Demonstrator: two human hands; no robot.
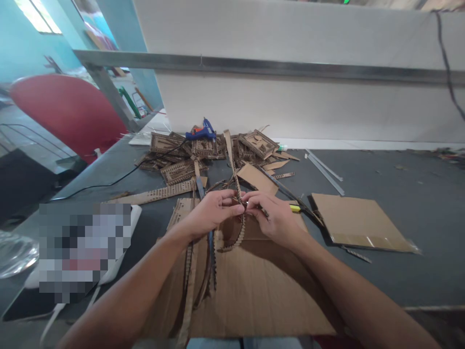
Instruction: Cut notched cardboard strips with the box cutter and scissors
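A narrow corrugated cardboard strip (239, 235) runs upright between my hands and curls at its lower end. The fingers of my left hand (212, 211) pinch it near the middle. My right hand (272, 218) is closed beside the same spot, almost touching the left fingertips. Behind the right hand pokes the yellow end of a slim cutter (295, 208), and a small bright glint shows at the fingertips; the rest is hidden by the hand. Below both hands lies a large cardboard sheet (261, 286), with more cut strips (188, 286) along its left side.
A blue glue gun (203, 132) rests on piled cardboard pieces (174, 145) at the back. Clear glue sticks (325, 172) and a flat cardboard panel (359, 218) lie to the right. At left are a pixelated item (85, 247), white cables (54, 322) and a red chair (69, 109).
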